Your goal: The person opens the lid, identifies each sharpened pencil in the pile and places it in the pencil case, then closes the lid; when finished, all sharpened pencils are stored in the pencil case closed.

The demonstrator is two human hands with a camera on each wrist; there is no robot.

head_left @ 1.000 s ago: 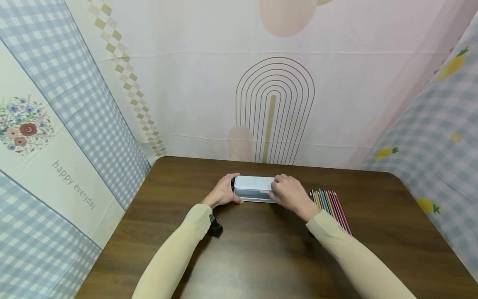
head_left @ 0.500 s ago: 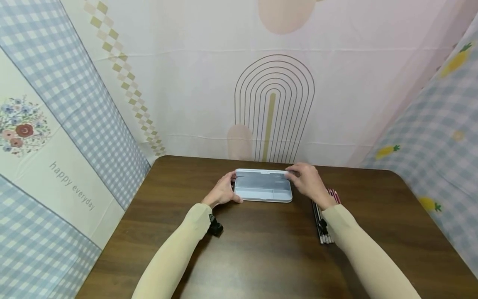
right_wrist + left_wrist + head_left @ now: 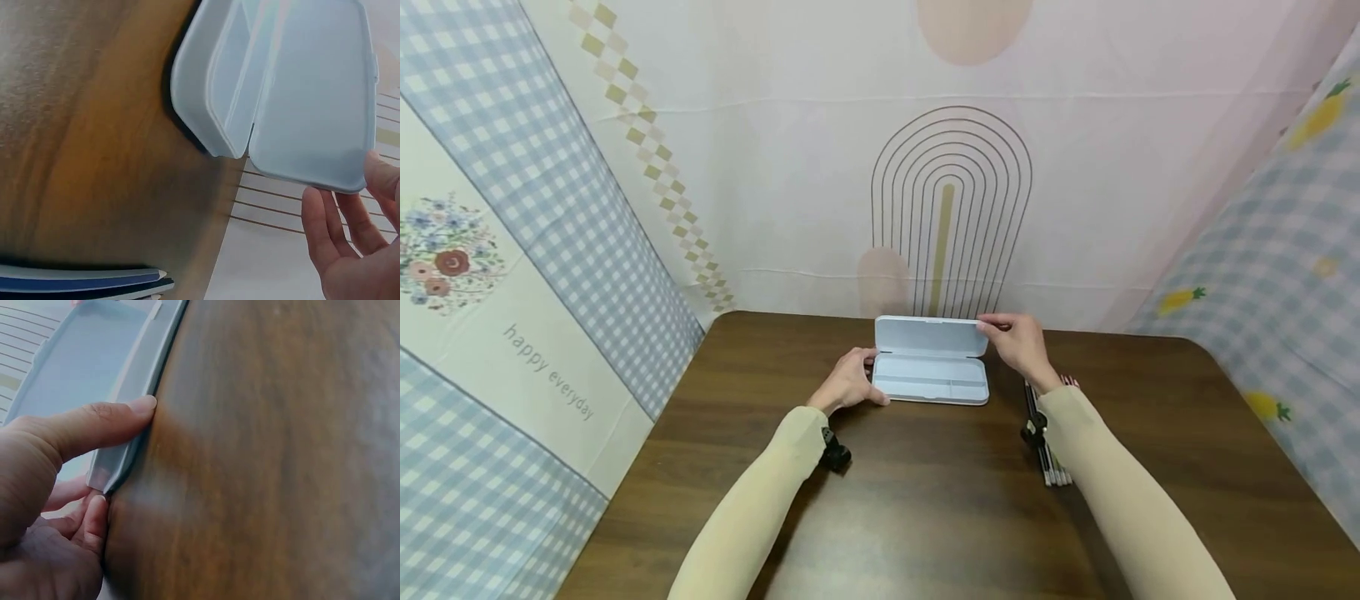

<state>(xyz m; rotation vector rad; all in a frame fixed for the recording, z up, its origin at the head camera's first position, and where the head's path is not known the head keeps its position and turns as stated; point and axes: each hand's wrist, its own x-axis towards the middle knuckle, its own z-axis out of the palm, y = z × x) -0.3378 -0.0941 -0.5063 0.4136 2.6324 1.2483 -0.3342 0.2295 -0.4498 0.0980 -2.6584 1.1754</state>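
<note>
A pale blue-white pencil case [image 3: 925, 379] lies on the table with its lid [image 3: 928, 336] raised upright at the back. Its tray has divided compartments, and no pencils show in them. My left hand [image 3: 847, 381] grips the left end of the case, thumb along the front edge and fingers round the end, as the left wrist view shows. With thumb and fingers, my right hand [image 3: 1021, 343] pinches the lid's upper right corner. In the right wrist view the thumb is on the inner face of the lid [image 3: 319, 94] and the fingers are behind it.
Several colored pencils [image 3: 1051, 467] lie in a row on the brown wooden table [image 3: 940, 500], right of the case and partly hidden under my right forearm. Pencil tips [image 3: 150, 275] show in the right wrist view. A patterned cloth [image 3: 805, 167] hangs behind the table.
My right hand has moved from the front of the case up and back, swinging the lid from shut to upright. The left hand has stayed on the case's left end.
</note>
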